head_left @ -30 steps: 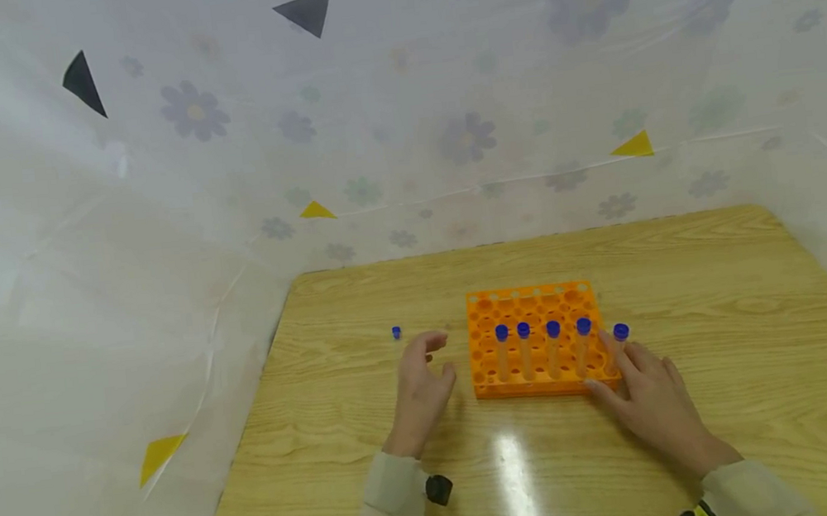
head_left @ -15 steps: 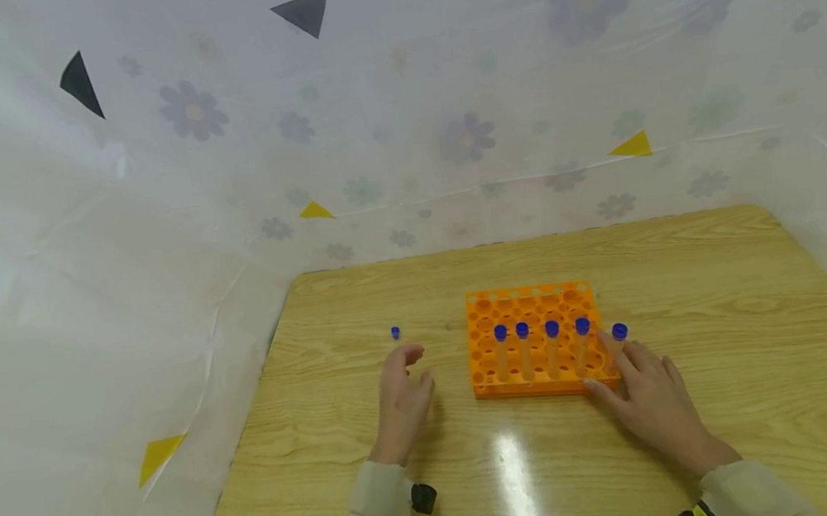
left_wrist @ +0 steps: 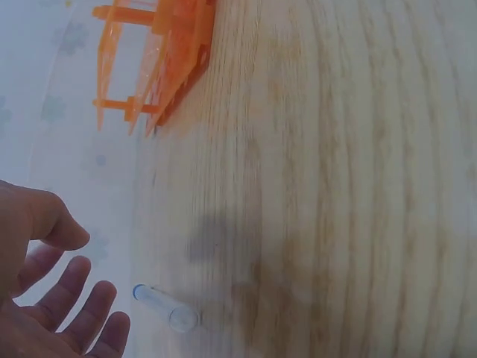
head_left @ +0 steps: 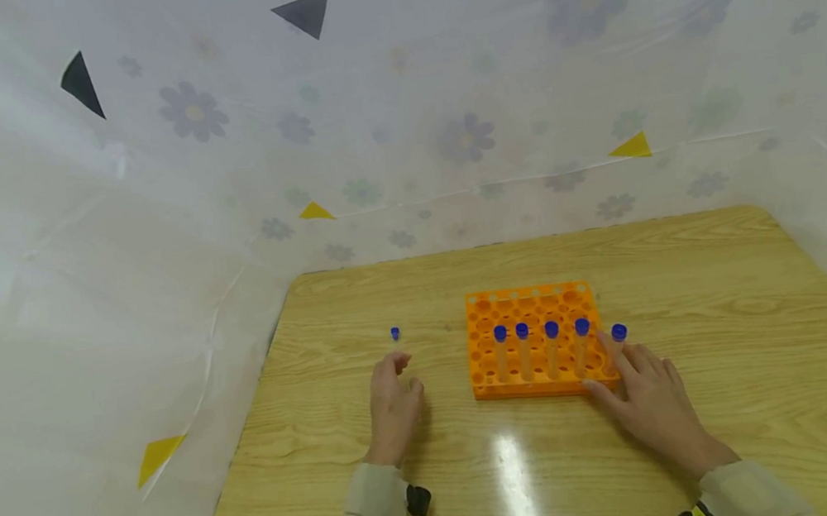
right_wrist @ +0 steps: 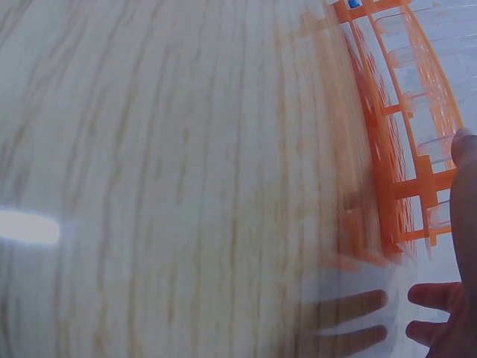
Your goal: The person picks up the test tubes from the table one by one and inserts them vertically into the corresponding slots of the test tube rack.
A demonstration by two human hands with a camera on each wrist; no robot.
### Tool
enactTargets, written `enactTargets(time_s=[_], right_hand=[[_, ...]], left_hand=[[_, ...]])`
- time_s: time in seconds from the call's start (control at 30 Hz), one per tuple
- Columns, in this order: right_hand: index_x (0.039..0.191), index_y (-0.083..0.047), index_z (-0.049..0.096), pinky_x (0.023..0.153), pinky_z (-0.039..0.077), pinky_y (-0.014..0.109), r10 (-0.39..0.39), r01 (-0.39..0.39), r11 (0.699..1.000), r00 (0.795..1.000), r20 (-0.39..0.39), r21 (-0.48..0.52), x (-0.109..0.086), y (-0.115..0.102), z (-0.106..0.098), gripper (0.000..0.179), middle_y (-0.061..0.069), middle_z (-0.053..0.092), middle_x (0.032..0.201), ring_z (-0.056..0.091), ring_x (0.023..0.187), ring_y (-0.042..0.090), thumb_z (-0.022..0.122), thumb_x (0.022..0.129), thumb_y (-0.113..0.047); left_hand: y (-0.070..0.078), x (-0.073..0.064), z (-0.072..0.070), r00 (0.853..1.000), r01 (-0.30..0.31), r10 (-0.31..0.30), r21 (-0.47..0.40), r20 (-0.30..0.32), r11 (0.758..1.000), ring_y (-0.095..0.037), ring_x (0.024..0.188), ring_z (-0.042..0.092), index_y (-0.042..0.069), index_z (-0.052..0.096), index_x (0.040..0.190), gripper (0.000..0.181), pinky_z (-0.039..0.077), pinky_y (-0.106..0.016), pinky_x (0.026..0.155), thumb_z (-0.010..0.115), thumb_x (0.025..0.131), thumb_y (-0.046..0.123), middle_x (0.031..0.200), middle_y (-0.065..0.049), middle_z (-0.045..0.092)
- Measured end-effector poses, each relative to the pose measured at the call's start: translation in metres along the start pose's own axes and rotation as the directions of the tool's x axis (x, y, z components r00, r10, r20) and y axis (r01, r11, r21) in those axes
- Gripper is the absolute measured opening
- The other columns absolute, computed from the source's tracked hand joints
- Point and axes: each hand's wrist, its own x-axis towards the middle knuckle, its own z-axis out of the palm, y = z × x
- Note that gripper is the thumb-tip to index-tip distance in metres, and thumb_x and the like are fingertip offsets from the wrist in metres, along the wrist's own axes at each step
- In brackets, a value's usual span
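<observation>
My left hand point(head_left: 392, 405) hovers over the table left of the orange test tube rack point(head_left: 476, 343), its fingers loosely bent and holding nothing. Beyond its fingertips is a small blue cap point(head_left: 394, 334); the left wrist view shows it on a clear test tube point(left_wrist: 168, 307) lying on the wood. At the rack's right end, my right hand point(head_left: 655, 401) holds the corner, thumb along the front edge and index finger at the side. Several blue-capped test tubes point(head_left: 552, 330) stand in the front row. The rightmost tube point(head_left: 618, 332) is partly hidden by my right fingers.
The wooden table point(head_left: 749, 325) has white flower-patterned sheeting point(head_left: 401, 126) behind it and along its sides. Glare point(head_left: 513, 481) shines on the wood in front of the rack. The rack's rear rows hold no visible tubes.
My left hand has moved left and slightly toward me, away from the rack. The right hand, the rack and the tubes stay in place.
</observation>
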Motion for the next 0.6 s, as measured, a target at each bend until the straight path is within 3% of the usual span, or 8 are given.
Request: enactTargets(time_s=[0.17,0.43,0.6], right_hand=[[0.16,-0.025,0.013,0.105,0.016,0.078,-0.015,0.015,1.0,1.0,-0.023,-0.009,0.0,0.001,0.001,0.082,0.031,0.039,0.146,0.031,0.134,0.055,0.054,0.096,-0.056],[0.16,-0.025,0.014,0.104,0.018,0.077,-0.021,0.021,1.0,0.999,-0.034,-0.007,0.001,0.003,0.003,0.082,0.03,0.04,0.145,0.033,0.132,0.055,0.054,0.096,-0.056],[0.16,-0.024,0.016,0.101,0.023,0.073,-0.041,0.04,0.999,0.997,-0.06,-0.018,0.001,0.005,0.006,0.081,0.028,0.044,0.141,0.038,0.126,0.053,0.055,0.096,-0.055]], left_hand=[[-0.004,0.003,0.0,0.999,0.049,-0.048,0.039,-0.025,0.998,-0.026,0.114,0.057,0.008,0.06,0.122,0.036,0.051,-0.042,0.096,0.065,0.087,0.002,0.119,-0.01,0.062],[-0.012,0.005,0.003,0.987,0.16,-0.159,0.115,-0.016,0.98,-0.029,0.107,0.055,0.006,0.054,0.127,0.04,0.052,-0.044,0.087,0.066,0.088,0.007,0.12,-0.015,0.056],[-0.015,0.009,0.008,0.986,0.168,-0.165,0.187,-0.029,0.968,-0.032,0.103,0.056,0.006,0.052,0.127,0.041,0.052,-0.045,0.083,0.067,0.089,0.009,0.118,-0.019,0.056]])
